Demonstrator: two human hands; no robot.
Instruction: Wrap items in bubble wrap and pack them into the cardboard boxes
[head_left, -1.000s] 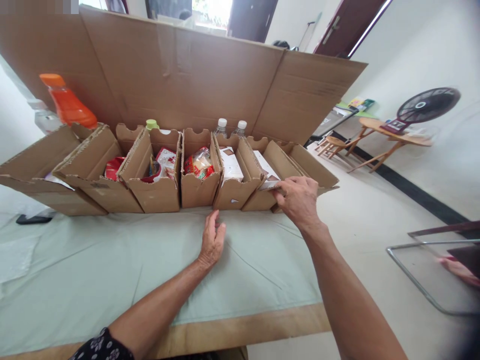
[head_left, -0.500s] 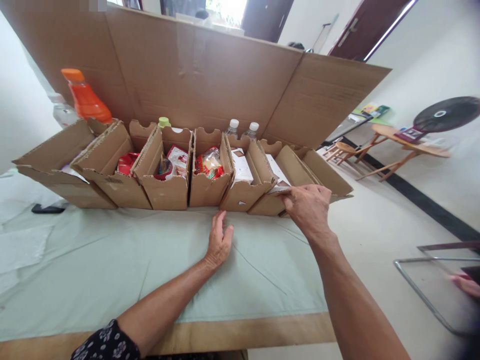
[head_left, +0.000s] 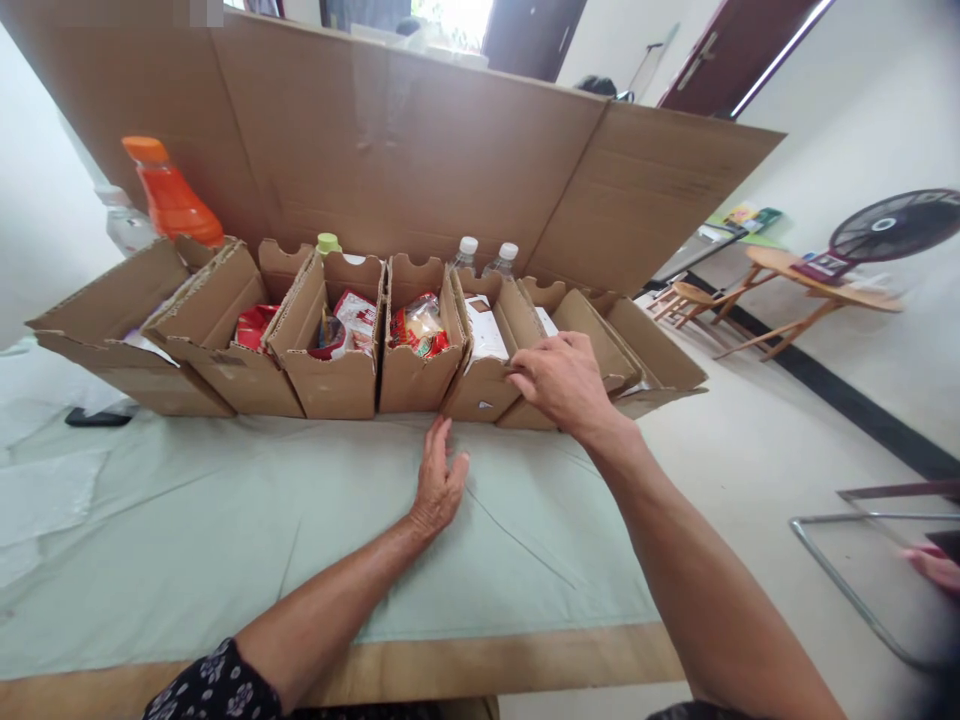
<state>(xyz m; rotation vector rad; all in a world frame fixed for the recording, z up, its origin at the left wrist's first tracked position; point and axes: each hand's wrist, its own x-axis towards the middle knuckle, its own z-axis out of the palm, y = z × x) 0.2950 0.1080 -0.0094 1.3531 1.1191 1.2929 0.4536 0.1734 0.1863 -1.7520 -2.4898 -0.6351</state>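
Open cardboard boxes stand side by side in a row on the cloth-covered table. My right hand point(head_left: 564, 380) is closed, its thumb and fingers pinching the front rim of the cardboard box point(head_left: 480, 395) that holds a white carton point(head_left: 485, 328). The back of that hand partly hides the neighbouring box point(head_left: 517, 412), where a bit of white packaging shows. On the pale green cloth point(head_left: 315, 540), my left hand point(head_left: 441, 478) rests with fingers apart, holding nothing. Its fingertips lie close to the bottom front edge of the boxes.
Red-wrapped snacks point(head_left: 421, 330) sit in the middle box. An orange bottle point(head_left: 171, 195) and two white-capped bottles point(head_left: 501, 258) stand behind the row. A tall cardboard panel point(head_left: 420, 140) rises at the back. To the right, a fan point(head_left: 885, 228) stands on a wooden stool point(head_left: 795, 270).
My right hand has moved left, from the front rim of the neighbouring box to the rim of the box with the white carton. My left hand stays in place.
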